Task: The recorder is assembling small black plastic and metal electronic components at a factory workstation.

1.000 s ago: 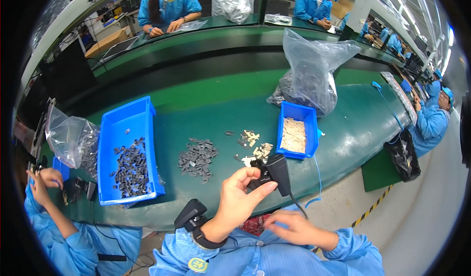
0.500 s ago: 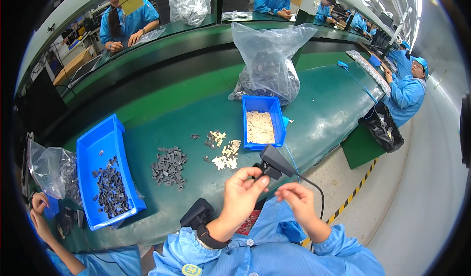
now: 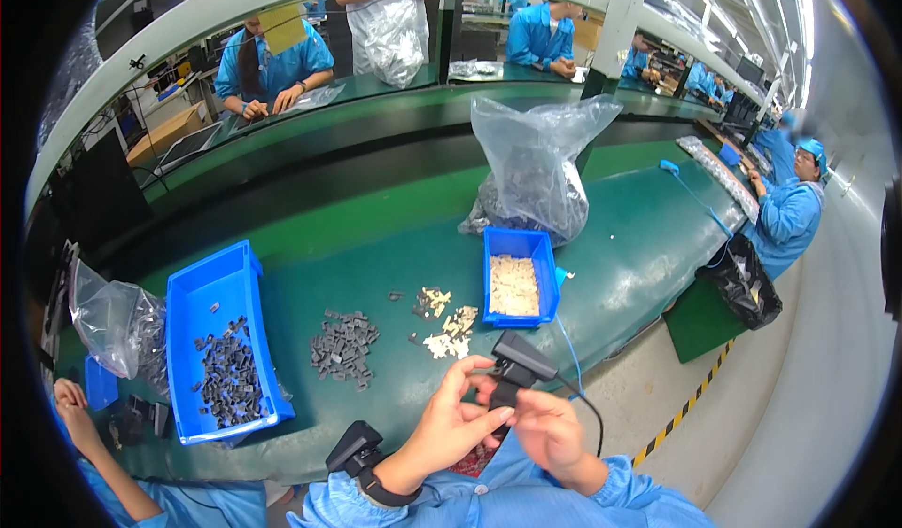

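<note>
My left hand is closed on a black box-shaped device with a short black strap and a thin black cable. The device is held above the lap, near the table's front edge. Close against the left one, my right hand has curled fingertips at the strap's lower part; its exact grip is partly hidden. A similar black device is strapped round my left wrist. Beyond my hands, cream-coloured small parts and a pile of small black parts lie on the green table.
A large blue bin with black parts stands left. A smaller blue bin of cream pieces stands ahead, before a clear plastic bag. A co-worker's hand shows at far left. A black-lined bin stands on the right.
My right hand has moved left to the strap, beside my left hand. The held device has turned in my left hand. The whole view has shifted, with the table lower in it.
</note>
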Demonstrator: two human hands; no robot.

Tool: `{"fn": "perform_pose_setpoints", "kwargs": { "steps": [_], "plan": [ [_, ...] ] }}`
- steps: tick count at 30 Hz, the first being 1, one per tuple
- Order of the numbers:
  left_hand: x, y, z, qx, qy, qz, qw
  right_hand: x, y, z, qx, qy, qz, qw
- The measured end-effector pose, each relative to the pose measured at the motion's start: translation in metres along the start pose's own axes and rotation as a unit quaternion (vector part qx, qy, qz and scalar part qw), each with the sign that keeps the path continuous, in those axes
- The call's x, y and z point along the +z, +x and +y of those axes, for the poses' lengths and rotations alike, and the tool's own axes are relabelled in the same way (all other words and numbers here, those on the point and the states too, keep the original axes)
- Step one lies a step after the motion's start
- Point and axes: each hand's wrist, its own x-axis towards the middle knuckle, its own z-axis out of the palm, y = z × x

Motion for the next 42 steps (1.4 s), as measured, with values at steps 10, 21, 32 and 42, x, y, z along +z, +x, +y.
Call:
{"fn": "perform_pose_setpoints", "kwargs": {
  "steps": [10, 21, 32, 42],
  "plan": [
    [0.023, -0.002, 0.006, 0.157, 0.039, 0.098, 0.982, 0.046, 0.038, -0.030, 0.034, -0.163, -0.061, 0.984],
    [0.034, -0.008, -0.010, 0.196, 0.261, 0.078, 0.942, 0.048, 0.048, -0.055, 0.022, 0.153, 0.000, 0.988],
    [0.048, -0.024, 0.026, 0.341, 0.334, -0.020, 0.879, 0.032, 0.058, -0.044, -0.182, -0.674, -0.284, 0.658],
    [0.046, -0.022, 0.006, 0.285, 0.300, -0.042, 0.909, 0.052, 0.048, -0.064, 0.016, -0.226, -0.110, 0.968]
  ]
}}
